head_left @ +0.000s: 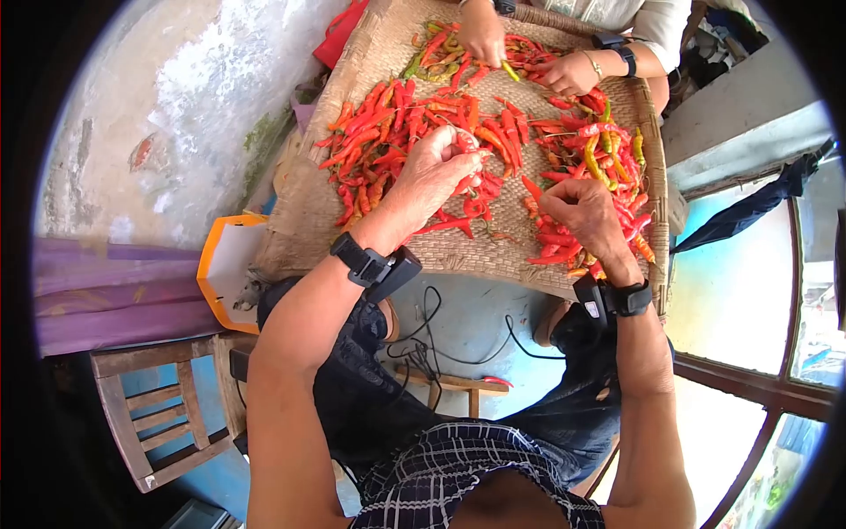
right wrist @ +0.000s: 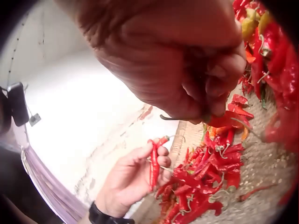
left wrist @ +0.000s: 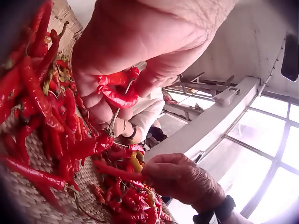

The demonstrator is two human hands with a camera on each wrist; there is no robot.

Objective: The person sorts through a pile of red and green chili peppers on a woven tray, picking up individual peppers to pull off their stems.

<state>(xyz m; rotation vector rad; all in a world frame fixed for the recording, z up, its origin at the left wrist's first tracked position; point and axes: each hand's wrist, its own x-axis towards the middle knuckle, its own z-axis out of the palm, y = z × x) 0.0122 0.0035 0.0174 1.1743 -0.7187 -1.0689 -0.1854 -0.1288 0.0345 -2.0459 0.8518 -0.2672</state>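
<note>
My left hand [head_left: 427, 176] is over the left pile of red chili peppers [head_left: 374, 128], its fingers curled round a few red chilies [left wrist: 120, 98] with thin stems showing. Beside the right pile [head_left: 608, 159], my right hand [head_left: 586, 216] pinches one red chili [left wrist: 117, 171] between thumb and fingers; its stem sticks out past the fingertips in the right wrist view. Both piles lie on a large woven tray [head_left: 423, 254], the right one mixed with some yellow-green and orange chilies.
Across the tray, another person's hands [head_left: 483, 35] work among red and green chilies. A rough wall stands at left, windows at right. Below the tray are a low wooden stool [head_left: 454, 381] and black cables [head_left: 427, 353]. An orange-edged box [head_left: 210, 256] and a wooden chair [head_left: 167, 414] are at left.
</note>
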